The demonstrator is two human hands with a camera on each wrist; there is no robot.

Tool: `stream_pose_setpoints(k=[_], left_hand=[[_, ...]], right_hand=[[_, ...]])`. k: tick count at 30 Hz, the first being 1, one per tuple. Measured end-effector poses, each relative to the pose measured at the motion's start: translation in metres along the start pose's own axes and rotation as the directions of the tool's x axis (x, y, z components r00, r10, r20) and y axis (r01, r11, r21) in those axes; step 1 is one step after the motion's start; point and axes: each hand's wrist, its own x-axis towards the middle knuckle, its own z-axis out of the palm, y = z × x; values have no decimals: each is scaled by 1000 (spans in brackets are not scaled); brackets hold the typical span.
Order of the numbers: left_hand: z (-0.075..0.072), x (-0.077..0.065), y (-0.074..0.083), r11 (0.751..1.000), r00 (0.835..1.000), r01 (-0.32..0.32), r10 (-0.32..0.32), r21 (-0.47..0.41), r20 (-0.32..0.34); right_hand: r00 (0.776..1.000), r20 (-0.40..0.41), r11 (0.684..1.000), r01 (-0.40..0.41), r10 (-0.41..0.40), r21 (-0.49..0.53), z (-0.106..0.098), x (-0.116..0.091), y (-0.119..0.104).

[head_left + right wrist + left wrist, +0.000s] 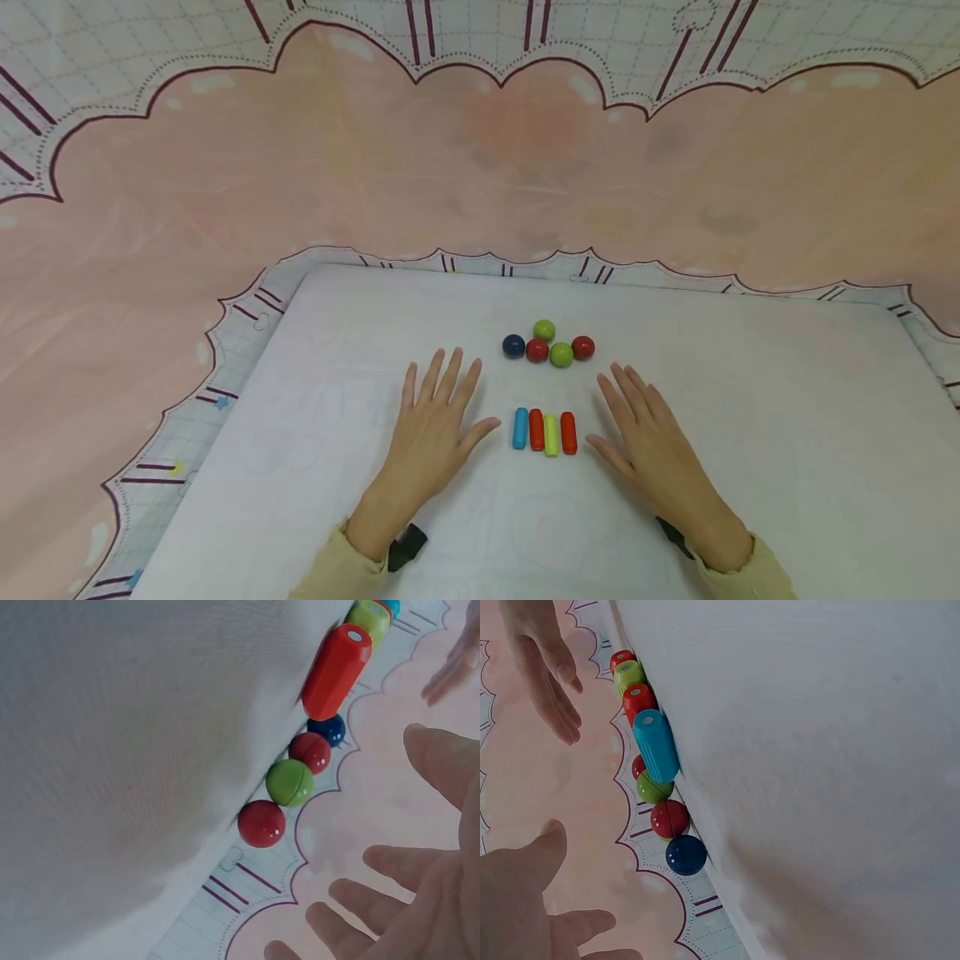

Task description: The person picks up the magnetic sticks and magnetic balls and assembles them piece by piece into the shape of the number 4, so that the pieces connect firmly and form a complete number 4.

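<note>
1. Here's the left hand (431, 425), spread wide, fingers straight and fanned, thumb reaching out near the blue stick (521, 428) with a gap between; nothing in its grasp!
2. Over to the right hand (652, 442): fingers straight, lying closer together, thumb just beside the end red stick (568, 432), and it grips nothing either.
3. Between them on the white tabletop (787, 467), the inner red stick (536, 430) and yellow-green stick (551, 435) complete a side-by-side four.
4. Farther out, beyond the sticks, sit five balls: dark blue ball (513, 347), two red, two green.
</note>
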Motion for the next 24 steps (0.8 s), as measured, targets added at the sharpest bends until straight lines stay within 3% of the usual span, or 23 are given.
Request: stream_pose_setpoints(k=[4, 13, 24], left_hand=[[0, 3, 0, 1000, 1000, -3, 3, -23, -4], [-1, 14, 3, 999, 1000, -21, 21, -40, 7], [-1, 22, 5, 996, 1000, -19, 19, -83, 4]], right_hand=[[1000, -2, 1000, -3, 3, 28, -1, 2, -1], [995, 79, 989, -70, 61, 127, -2, 9, -8], [993, 103, 990, -63, 50, 130, -2, 15, -15]])
